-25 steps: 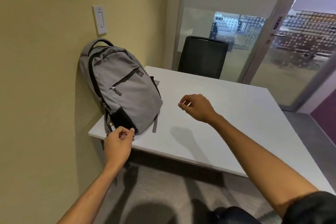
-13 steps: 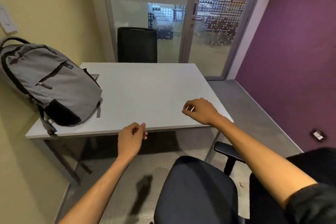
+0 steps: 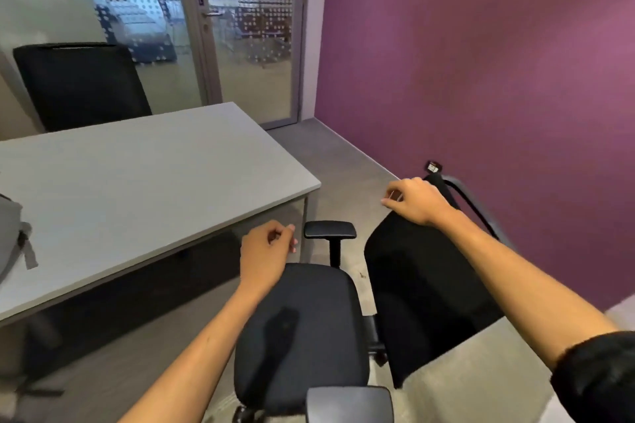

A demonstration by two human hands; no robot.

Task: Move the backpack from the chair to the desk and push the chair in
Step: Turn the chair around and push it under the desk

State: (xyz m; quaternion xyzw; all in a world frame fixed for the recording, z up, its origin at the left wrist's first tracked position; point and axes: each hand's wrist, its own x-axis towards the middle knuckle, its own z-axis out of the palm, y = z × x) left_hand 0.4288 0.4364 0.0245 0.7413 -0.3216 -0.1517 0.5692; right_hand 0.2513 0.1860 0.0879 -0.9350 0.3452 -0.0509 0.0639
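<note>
We see the grey backpack [image 3: 13, 240] lying on the surface [image 3: 144, 189] at its far left edge, partly out of view. The black chair [image 3: 302, 336] stands clear of the surface, seat empty. Our left hand [image 3: 266, 256] hovers above the seat, grip loosely curled on nothing; our right hand [image 3: 414, 201] rests over the backrest top, fingers curled, grasp unclear
</note>
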